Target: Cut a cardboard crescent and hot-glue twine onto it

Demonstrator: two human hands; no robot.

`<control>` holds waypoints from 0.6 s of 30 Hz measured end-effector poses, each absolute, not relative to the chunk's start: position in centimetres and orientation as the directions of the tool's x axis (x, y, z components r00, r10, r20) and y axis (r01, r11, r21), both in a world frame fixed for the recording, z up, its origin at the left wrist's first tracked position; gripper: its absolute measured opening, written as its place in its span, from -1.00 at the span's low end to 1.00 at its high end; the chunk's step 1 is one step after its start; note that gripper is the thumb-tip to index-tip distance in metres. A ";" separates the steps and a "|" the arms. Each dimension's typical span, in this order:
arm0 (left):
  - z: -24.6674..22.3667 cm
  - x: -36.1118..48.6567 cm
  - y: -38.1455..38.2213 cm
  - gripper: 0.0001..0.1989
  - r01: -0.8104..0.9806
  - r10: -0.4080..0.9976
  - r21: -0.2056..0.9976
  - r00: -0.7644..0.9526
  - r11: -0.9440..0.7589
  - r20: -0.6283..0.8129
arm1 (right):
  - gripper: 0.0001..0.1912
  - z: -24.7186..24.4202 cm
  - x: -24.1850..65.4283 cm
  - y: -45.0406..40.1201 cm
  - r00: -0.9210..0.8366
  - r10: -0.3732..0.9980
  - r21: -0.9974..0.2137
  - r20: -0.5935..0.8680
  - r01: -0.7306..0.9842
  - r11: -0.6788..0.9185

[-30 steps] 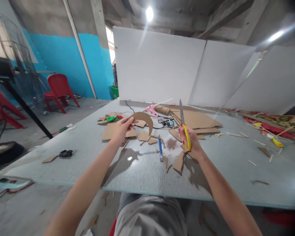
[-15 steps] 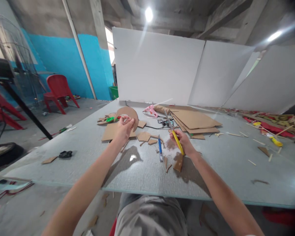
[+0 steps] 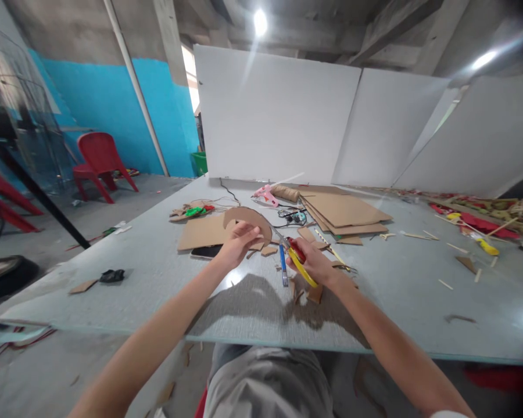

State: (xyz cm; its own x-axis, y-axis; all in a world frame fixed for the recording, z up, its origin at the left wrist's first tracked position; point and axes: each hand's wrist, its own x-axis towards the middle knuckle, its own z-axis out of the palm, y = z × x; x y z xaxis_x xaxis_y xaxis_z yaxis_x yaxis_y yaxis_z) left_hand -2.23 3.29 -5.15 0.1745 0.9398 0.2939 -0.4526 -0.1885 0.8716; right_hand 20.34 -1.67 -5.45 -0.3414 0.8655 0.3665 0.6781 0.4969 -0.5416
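Note:
My left hand [image 3: 237, 242] pinches a rounded piece of cardboard [image 3: 246, 216] and holds it tilted above the table. In my right hand [image 3: 311, 259] is a pair of scissors [image 3: 303, 268] with yellow and red handles, its fingers wrapped round them. The scissor blades point left and reach the right edge of the cardboard; whether they grip it I cannot tell. Below the blades lies a blue utility knife [image 3: 283, 266]. Small cardboard scraps [image 3: 315, 294] lie about the knife and under my right hand. A dark phone-like object [image 3: 206, 252] shows beside my left wrist.
A pink glue gun [image 3: 267, 195] and a roll of twine [image 3: 285, 193] lie at the back. Stacked cardboard sheets [image 3: 344, 210] are behind my right hand. Sticks and a yellow-handled tool [image 3: 488, 247] lie at the right; a black crumpled item [image 3: 112, 276] lies at the left.
My left hand has brought the cardboard right and down, turning it flatter. My right hand has swung the scissors left, so the blades meet the cardboard's edge.

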 end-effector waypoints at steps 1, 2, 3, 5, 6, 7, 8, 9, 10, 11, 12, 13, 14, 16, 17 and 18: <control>-5.1 -2.1 3.2 -0.56 -0.434 0.938 0.878 0.173 -0.201 0.300 | -0.74 -5.4 20.3 -1.7 -0.344 0.864 -0.538 0.367 0.679 0.499; -5.1 -2.1 3.1 -0.56 -0.415 0.936 0.884 0.171 -0.214 0.307 | -0.74 -5.5 20.3 -1.7 -0.345 0.863 -0.537 0.368 0.679 0.501; -5.1 -2.0 3.1 -0.56 -0.394 0.934 0.890 0.168 -0.229 0.315 | -0.74 -5.5 20.3 -1.7 -0.346 0.862 -0.538 0.371 0.676 0.503; -5.0 -1.9 3.0 -0.56 -0.346 0.929 0.902 0.164 -0.260 0.331 | -0.73 -5.6 20.3 -1.5 -0.347 0.859 -0.547 0.376 0.666 0.508; -5.0 -1.9 3.0 -0.57 -0.319 0.926 0.907 0.166 -0.274 0.338 | -0.73 -5.7 20.3 -1.4 -0.348 0.858 -0.553 0.377 0.659 0.510; -5.0 -1.9 3.0 -0.57 -0.291 0.923 0.912 0.170 -0.287 0.345 | -0.73 -5.7 20.4 -1.3 -0.347 0.857 -0.560 0.380 0.652 0.512; -5.0 -1.9 3.0 -0.58 -0.263 0.920 0.917 0.177 -0.299 0.351 | -0.74 -5.8 20.5 -1.1 -0.347 0.857 -0.566 0.382 0.645 0.513; -4.9 -1.9 2.9 -0.58 -0.236 0.916 0.921 0.184 -0.310 0.356 | -0.74 -5.9 20.6 -1.0 -0.347 0.856 -0.572 0.383 0.639 0.515; -4.9 -1.9 2.9 -0.58 -0.212 0.912 0.923 0.193 -0.322 0.362 | -0.74 -6.0 20.8 -0.8 -0.348 0.855 -0.576 0.384 0.633 0.516; -4.8 -2.0 2.8 -0.58 -0.190 0.907 0.923 0.202 -0.333 0.369 | -0.74 -6.0 20.9 -0.7 -0.350 0.855 -0.580 0.384 0.628 0.518; -4.7 -2.0 2.7 -0.57 -0.172 0.901 0.923 0.214 -0.345 0.377 | -0.74 -6.1 21.1 -0.6 -0.352 0.854 -0.584 0.383 0.624 0.519; -4.6 -2.1 2.6 -0.57 -0.157 0.895 0.921 0.229 -0.356 0.384 | -0.75 -6.1 21.2 -0.5 -0.355 0.853 -0.585 0.382 0.621 0.521; -4.6 -2.1 2.5 -0.56 -0.145 0.887 0.920 0.247 -0.364 0.390 | -0.75 -6.1 21.3 -0.4 -0.359 0.852 -0.586 0.381 0.619 0.523; -4.5 -2.1 2.3 -0.56 -0.131 0.872 0.918 0.287 -0.373 0.395 | -0.74 -6.0 21.5 -0.4 -0.366 0.850 -0.583 0.380 0.618 0.527; -4.4 -2.1 2.2 -0.56 -0.129 0.866 0.918 0.306 -0.375 0.396 | -0.73 -6.0 21.5 -0.4 -0.369 0.848 -0.580 0.380 0.619 0.529; -4.4 -2.1 2.2 -0.56 -0.128 0.860 0.918 0.321 -0.375 0.397 | -0.73 -5.9 21.5 -0.5 -0.369 0.847 -0.575 0.382 0.623 0.531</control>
